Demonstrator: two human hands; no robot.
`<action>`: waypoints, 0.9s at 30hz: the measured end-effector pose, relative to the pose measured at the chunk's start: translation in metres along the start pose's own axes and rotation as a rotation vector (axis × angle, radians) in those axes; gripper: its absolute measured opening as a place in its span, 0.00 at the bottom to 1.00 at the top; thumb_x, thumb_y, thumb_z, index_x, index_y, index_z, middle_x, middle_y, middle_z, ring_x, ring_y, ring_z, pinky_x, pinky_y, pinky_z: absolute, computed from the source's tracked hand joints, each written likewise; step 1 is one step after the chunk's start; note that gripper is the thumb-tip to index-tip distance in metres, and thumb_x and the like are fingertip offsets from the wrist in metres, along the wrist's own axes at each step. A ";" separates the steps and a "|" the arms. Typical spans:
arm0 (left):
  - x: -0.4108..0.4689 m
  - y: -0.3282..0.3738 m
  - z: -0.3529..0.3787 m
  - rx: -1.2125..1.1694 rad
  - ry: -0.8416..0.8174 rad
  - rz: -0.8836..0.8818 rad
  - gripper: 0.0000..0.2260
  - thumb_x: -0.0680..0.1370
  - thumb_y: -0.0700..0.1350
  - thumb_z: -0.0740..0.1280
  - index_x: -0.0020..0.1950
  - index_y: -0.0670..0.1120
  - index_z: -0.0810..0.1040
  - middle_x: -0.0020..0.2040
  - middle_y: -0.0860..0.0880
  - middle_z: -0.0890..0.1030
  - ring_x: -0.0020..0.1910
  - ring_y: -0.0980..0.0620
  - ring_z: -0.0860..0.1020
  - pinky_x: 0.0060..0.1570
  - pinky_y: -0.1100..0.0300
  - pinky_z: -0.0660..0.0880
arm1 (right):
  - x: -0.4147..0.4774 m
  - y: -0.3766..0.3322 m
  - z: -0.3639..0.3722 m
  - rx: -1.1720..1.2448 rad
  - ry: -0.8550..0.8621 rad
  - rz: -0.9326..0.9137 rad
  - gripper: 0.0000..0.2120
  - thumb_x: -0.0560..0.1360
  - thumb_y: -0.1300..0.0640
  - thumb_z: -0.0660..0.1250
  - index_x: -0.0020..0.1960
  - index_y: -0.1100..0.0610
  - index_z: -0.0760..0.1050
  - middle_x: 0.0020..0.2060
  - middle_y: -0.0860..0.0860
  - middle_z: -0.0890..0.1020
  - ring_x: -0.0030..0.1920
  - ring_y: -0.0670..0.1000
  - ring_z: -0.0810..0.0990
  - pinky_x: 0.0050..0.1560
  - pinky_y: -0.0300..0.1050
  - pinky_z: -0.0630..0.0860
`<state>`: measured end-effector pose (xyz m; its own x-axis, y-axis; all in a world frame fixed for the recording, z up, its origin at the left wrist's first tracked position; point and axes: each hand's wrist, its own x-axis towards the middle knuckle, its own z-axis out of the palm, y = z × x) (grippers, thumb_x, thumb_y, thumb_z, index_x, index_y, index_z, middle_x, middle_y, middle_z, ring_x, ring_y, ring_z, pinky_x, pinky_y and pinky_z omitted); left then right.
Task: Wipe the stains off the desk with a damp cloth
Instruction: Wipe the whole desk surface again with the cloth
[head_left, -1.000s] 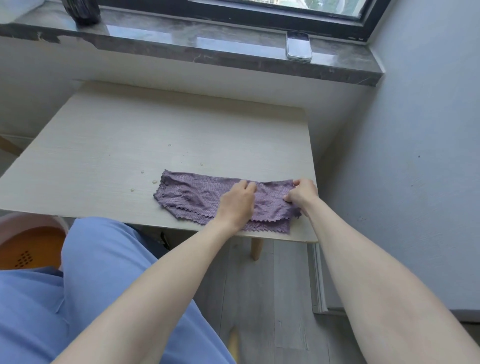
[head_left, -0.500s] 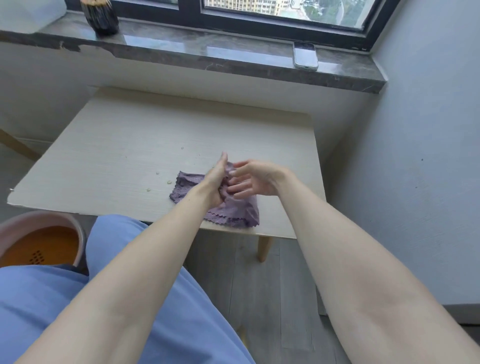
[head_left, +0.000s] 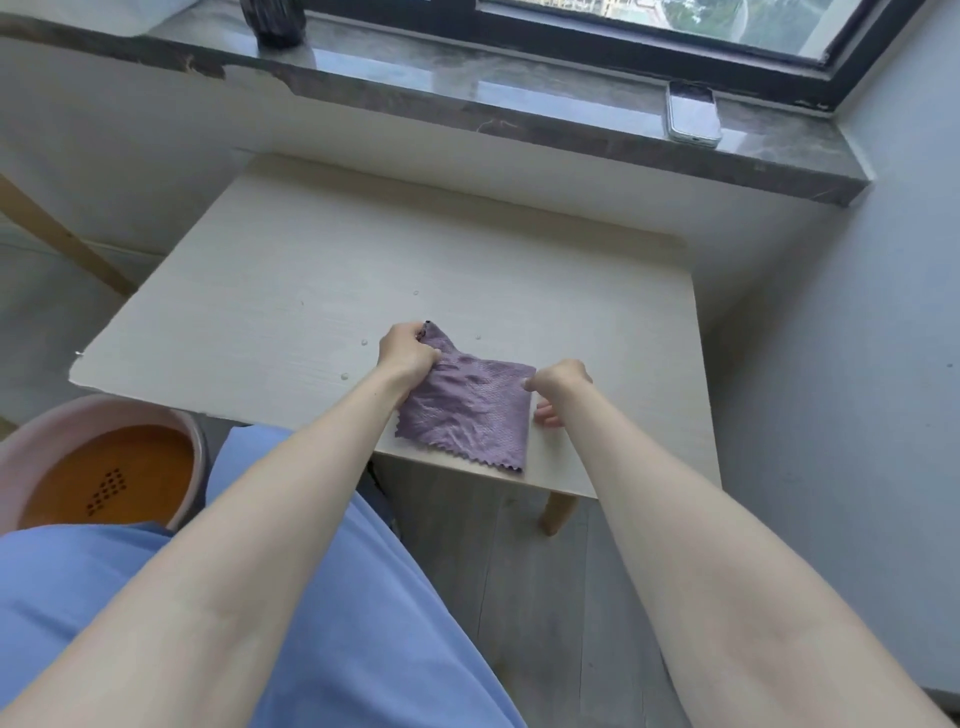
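Cloth (head_left: 470, 415), one purple folded piece, lies at the bench (head_left: 260, 322) front edge; one left hand (head_left: 408, 353) grips its far left corner, one right hand (head_left: 558, 387) curls against its right edge, hold not determinable.

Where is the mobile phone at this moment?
In the head view, the phone lies flat on the dark stone windowsill, at its right end, beyond the far right corner of the desk.

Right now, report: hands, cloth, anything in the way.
Left hand grips cloth at far corner; right hand at its right edge, grip unclear. Cloth lies at front edge of desk. Droplets beyond it, unwiped.
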<state>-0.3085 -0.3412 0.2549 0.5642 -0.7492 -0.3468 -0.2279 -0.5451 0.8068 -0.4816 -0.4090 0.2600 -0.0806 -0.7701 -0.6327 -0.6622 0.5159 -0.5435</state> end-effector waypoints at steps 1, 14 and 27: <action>0.001 -0.001 0.000 0.047 0.008 0.046 0.11 0.72 0.35 0.66 0.53 0.41 0.79 0.52 0.42 0.81 0.54 0.43 0.78 0.52 0.54 0.75 | 0.001 0.001 0.004 -0.010 0.009 -0.009 0.11 0.72 0.59 0.72 0.41 0.62 0.70 0.50 0.60 0.80 0.42 0.57 0.82 0.44 0.50 0.80; -0.004 0.020 -0.001 0.505 -0.394 0.306 0.30 0.66 0.39 0.64 0.69 0.53 0.68 0.69 0.49 0.70 0.68 0.45 0.67 0.70 0.48 0.62 | -0.025 -0.016 -0.003 0.215 -0.456 -0.334 0.05 0.73 0.63 0.60 0.40 0.55 0.69 0.38 0.51 0.76 0.41 0.52 0.77 0.43 0.44 0.75; -0.038 0.083 -0.037 0.262 -0.630 0.155 0.15 0.64 0.46 0.73 0.48 0.43 0.80 0.47 0.48 0.83 0.53 0.47 0.79 0.58 0.55 0.70 | -0.045 -0.023 -0.061 0.265 -0.371 -0.379 0.04 0.75 0.56 0.65 0.45 0.57 0.75 0.39 0.53 0.78 0.37 0.51 0.77 0.39 0.44 0.74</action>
<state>-0.3202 -0.3441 0.3530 -0.0396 -0.8580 -0.5121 -0.4976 -0.4275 0.7548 -0.5086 -0.4088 0.3348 0.4228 -0.7612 -0.4918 -0.3811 0.3430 -0.8586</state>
